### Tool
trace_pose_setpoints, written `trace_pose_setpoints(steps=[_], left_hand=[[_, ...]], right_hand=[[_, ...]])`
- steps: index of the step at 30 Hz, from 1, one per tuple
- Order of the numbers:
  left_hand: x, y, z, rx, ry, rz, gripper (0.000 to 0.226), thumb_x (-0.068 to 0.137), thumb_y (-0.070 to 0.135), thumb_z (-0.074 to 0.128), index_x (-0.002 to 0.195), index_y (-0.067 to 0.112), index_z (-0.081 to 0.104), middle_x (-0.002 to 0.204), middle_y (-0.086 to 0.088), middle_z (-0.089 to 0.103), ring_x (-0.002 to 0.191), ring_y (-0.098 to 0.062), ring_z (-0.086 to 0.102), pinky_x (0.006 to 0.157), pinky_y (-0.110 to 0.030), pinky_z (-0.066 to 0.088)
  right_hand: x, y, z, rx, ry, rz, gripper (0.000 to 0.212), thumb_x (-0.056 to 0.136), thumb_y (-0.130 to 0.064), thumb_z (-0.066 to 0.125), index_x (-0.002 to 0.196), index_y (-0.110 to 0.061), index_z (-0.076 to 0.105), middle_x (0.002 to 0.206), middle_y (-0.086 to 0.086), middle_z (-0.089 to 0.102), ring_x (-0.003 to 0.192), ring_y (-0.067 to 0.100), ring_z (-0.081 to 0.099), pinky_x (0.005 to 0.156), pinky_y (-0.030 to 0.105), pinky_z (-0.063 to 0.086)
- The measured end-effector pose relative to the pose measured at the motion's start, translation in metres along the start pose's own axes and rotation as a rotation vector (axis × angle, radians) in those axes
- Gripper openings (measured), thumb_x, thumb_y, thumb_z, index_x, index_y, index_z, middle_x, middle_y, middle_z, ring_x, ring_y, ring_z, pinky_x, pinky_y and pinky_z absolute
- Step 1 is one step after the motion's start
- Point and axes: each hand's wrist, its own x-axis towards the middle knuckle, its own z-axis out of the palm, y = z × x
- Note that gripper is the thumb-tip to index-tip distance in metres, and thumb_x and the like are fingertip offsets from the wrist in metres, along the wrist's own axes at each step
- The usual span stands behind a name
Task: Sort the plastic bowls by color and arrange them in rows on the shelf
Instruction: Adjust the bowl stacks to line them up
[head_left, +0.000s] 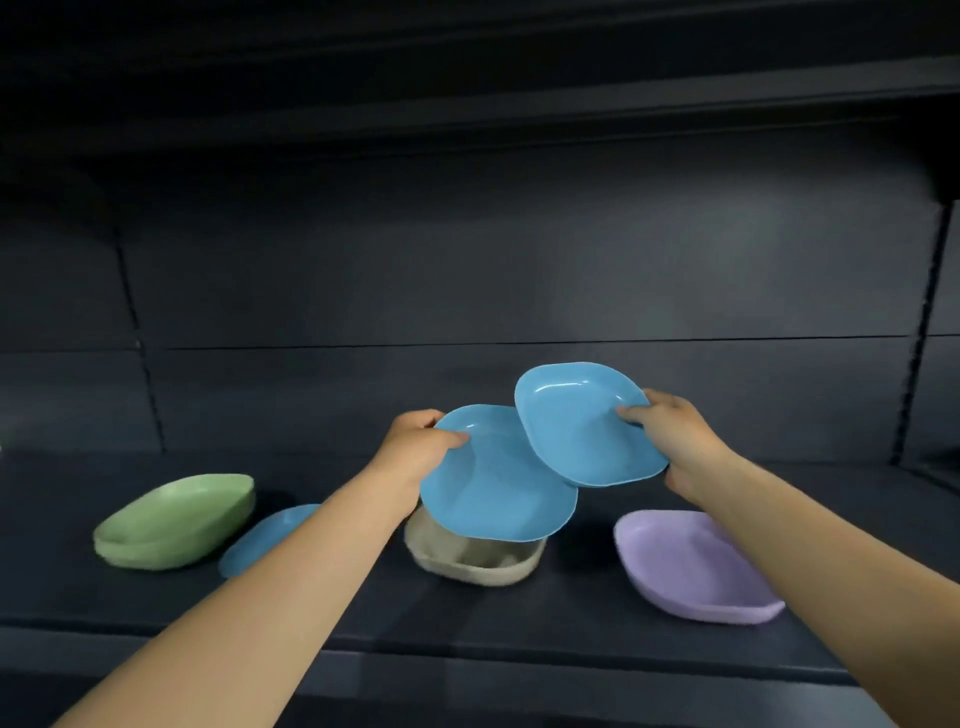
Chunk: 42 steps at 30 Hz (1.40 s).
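Two blue bowls are hanging in mid-air over the middle of the dark shelf (571, 618), the lower blue bowl (493, 483) in the left hand (415, 452) and the upper blue bowl (587, 426) in the right hand (670, 431), overlapping and blocking the centre. Beneath them a beige bowl (472, 564) is sitting. A purple bowl (691, 566) is taking the near right; a green stack (174, 522) and another blue bowl (265, 535) are filling the left. Bare shelf is lying open along the far back, at far right, and between beige and purple.
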Motion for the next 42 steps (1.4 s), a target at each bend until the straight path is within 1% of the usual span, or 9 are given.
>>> trace_pose_setpoints(steps=[6, 12, 15, 19, 26, 31, 34, 37, 42], left_hand=[[0.022, -0.038, -0.139, -0.004, 0.048, -0.002, 0.007, 0.085, 0.007, 0.066, 0.091, 0.003, 0.066, 0.087, -0.012, 0.069, 0.073, -0.027, 0.064, 0.066, -0.030, 0.048], [0.037, -0.073, -0.196, -0.103, 0.041, -0.074, 0.002, 0.087, 0.007, 0.063, 0.087, 0.005, 0.065, 0.080, -0.008, 0.068, 0.068, -0.024, 0.063, 0.060, -0.028, 0.047], [0.047, -0.088, -0.204, -0.127, 0.026, -0.077, 0.002, 0.087, 0.006, 0.062, 0.087, 0.005, 0.064, 0.081, -0.009, 0.068, 0.068, -0.024, 0.062, 0.061, -0.028, 0.047], [0.054, -0.098, -0.204, -0.092, -0.012, -0.023, 0.004, 0.086, 0.009, 0.063, 0.087, 0.005, 0.065, 0.086, -0.011, 0.070, 0.073, -0.026, 0.064, 0.066, -0.031, 0.048], [0.057, -0.111, -0.189, -0.002, -0.063, 0.052, 0.011, 0.087, 0.005, 0.059, 0.083, 0.014, 0.064, 0.083, -0.003, 0.069, 0.075, -0.020, 0.064, 0.065, -0.029, 0.047], [0.059, -0.123, -0.184, 0.069, -0.060, 0.090, 0.013, 0.087, 0.006, 0.058, 0.086, 0.018, 0.062, 0.088, -0.001, 0.068, 0.082, -0.020, 0.064, 0.069, -0.030, 0.047], [0.060, -0.126, -0.185, 0.080, -0.081, 0.106, 0.015, 0.087, 0.007, 0.058, 0.093, 0.020, 0.064, 0.093, 0.003, 0.068, 0.089, -0.018, 0.064, 0.075, -0.031, 0.049], [0.058, -0.127, -0.187, -0.003, -0.097, 0.130, 0.013, 0.093, 0.019, 0.056, 0.103, 0.024, 0.063, 0.106, 0.011, 0.065, 0.098, -0.005, 0.059, 0.079, -0.017, 0.044], [0.056, -0.129, -0.194, -0.235, -0.161, 0.090, 0.027, 0.095, 0.054, 0.037, 0.109, 0.042, 0.057, 0.130, 0.016, 0.054, 0.128, -0.006, 0.043, 0.113, -0.034, 0.028]], right_hand=[[-0.025, 0.027, 0.158, 0.211, -0.002, 0.117, 0.011, 0.092, -0.011, 0.054, 0.099, -0.014, 0.062, 0.110, 0.010, 0.065, 0.103, 0.032, 0.061, 0.087, 0.043, 0.051], [-0.044, 0.045, 0.230, 0.391, 0.065, 0.179, 0.012, 0.092, -0.011, 0.055, 0.097, -0.019, 0.063, 0.113, 0.006, 0.064, 0.108, 0.030, 0.059, 0.090, 0.042, 0.050], [-0.049, 0.049, 0.242, 0.444, 0.093, 0.155, 0.017, 0.092, -0.012, 0.055, 0.105, -0.020, 0.064, 0.113, 0.006, 0.067, 0.103, 0.031, 0.063, 0.081, 0.042, 0.054], [-0.055, 0.050, 0.242, 0.392, 0.112, 0.092, 0.013, 0.094, -0.016, 0.055, 0.091, -0.023, 0.065, 0.111, 0.007, 0.068, 0.105, 0.035, 0.063, 0.081, 0.051, 0.053], [-0.057, 0.048, 0.238, 0.360, 0.161, 0.061, 0.012, 0.093, -0.018, 0.055, 0.090, -0.023, 0.065, 0.114, 0.011, 0.065, 0.100, 0.039, 0.063, 0.072, 0.054, 0.054], [-0.056, 0.049, 0.240, 0.322, 0.165, 0.037, 0.014, 0.094, -0.017, 0.054, 0.088, -0.024, 0.065, 0.107, 0.007, 0.067, 0.096, 0.036, 0.064, 0.072, 0.052, 0.055], [-0.055, 0.048, 0.240, 0.293, 0.221, -0.005, 0.013, 0.095, -0.017, 0.054, 0.090, -0.023, 0.064, 0.108, 0.006, 0.067, 0.102, 0.035, 0.062, 0.081, 0.054, 0.053], [-0.054, 0.046, 0.239, 0.246, 0.265, -0.034, 0.014, 0.095, -0.015, 0.053, 0.091, -0.023, 0.063, 0.105, 0.003, 0.066, 0.105, 0.033, 0.061, 0.087, 0.052, 0.052], [-0.059, 0.044, 0.251, 0.121, 0.178, -0.007, 0.018, 0.096, -0.006, 0.048, 0.094, -0.019, 0.061, 0.100, 0.008, 0.067, 0.088, 0.030, 0.064, 0.077, 0.044, 0.053]])
